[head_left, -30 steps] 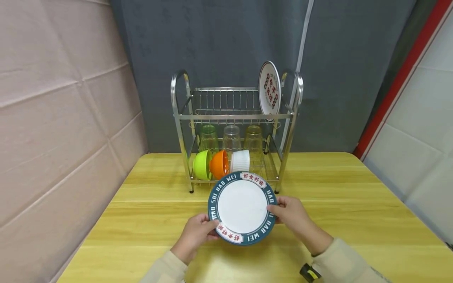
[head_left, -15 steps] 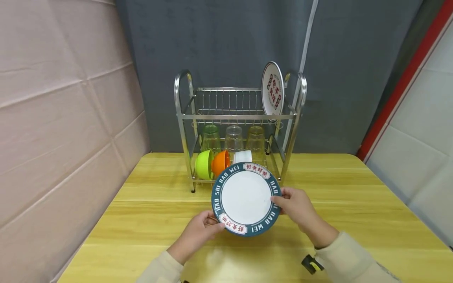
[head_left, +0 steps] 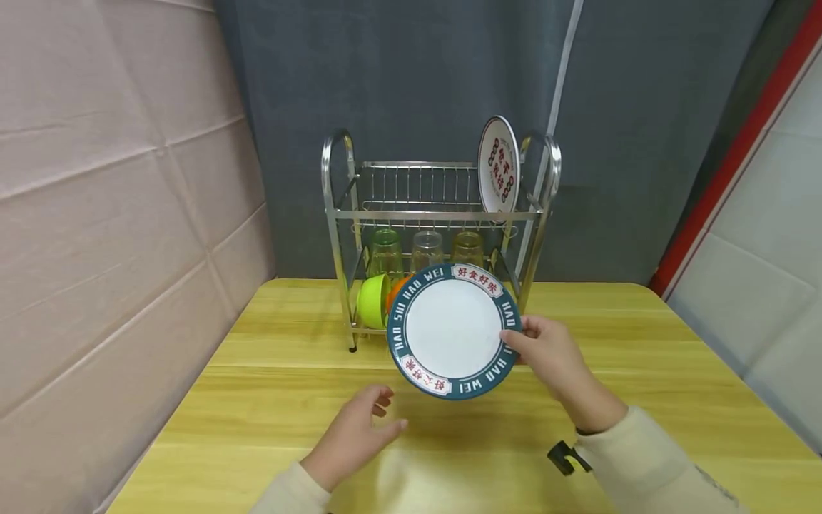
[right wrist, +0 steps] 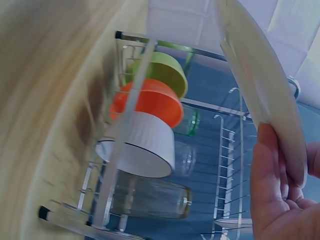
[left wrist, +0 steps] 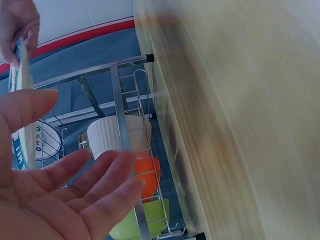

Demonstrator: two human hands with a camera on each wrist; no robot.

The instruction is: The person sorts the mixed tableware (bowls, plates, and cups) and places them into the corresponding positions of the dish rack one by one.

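The teal-rimmed plate [head_left: 454, 330] is being pinched by the right hand [head_left: 554, 355]; the left hand [head_left: 357, 437] is being held open and empty. The white ribbed bowl [right wrist: 140, 145], hidden from the head camera, is being shown only at the wrists; three glasses [head_left: 427, 248] are being counted.

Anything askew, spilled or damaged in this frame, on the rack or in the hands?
Nothing stands out. The right hand grips the teal-rimmed plate by its edge, intact; the left hand is free. In the dish rack, another plate stands upright and the bowls lie tidily.

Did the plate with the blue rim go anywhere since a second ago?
Yes. The blue-rimmed plate has gone up and back toward the dish rack, now covering its lower bowls. Only the right hand grips it; the left hand let go.
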